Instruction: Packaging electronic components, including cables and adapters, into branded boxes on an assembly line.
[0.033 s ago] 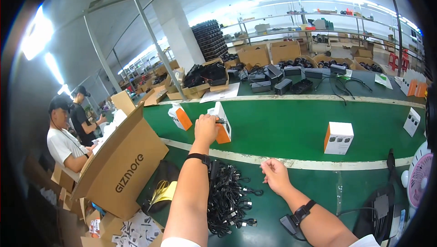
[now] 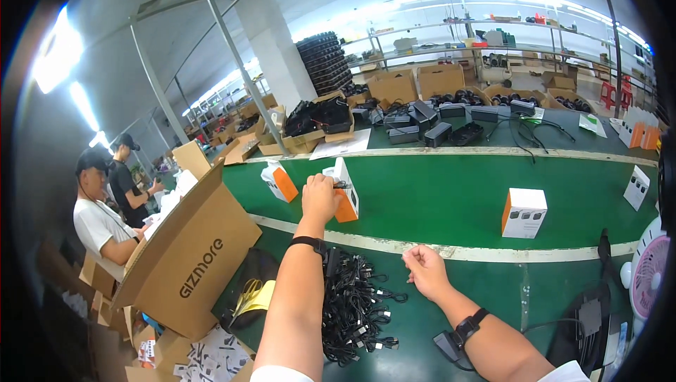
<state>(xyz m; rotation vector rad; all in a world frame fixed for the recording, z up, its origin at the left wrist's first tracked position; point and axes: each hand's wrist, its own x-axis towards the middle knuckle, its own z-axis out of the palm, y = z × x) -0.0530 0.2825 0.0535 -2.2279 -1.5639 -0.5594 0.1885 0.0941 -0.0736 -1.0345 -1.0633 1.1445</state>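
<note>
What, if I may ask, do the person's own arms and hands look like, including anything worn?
Both the left hand and right hand are ungloved. The left wrist wears a black band; the right, a black strap with a dark, boxy, watch-like unit. White sleeves show at the lower edge.

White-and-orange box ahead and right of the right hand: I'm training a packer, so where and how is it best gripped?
The box stands upright on bare green surface: probably pinch its orange side and the one opposite, right hand coming from the near side.
</note>
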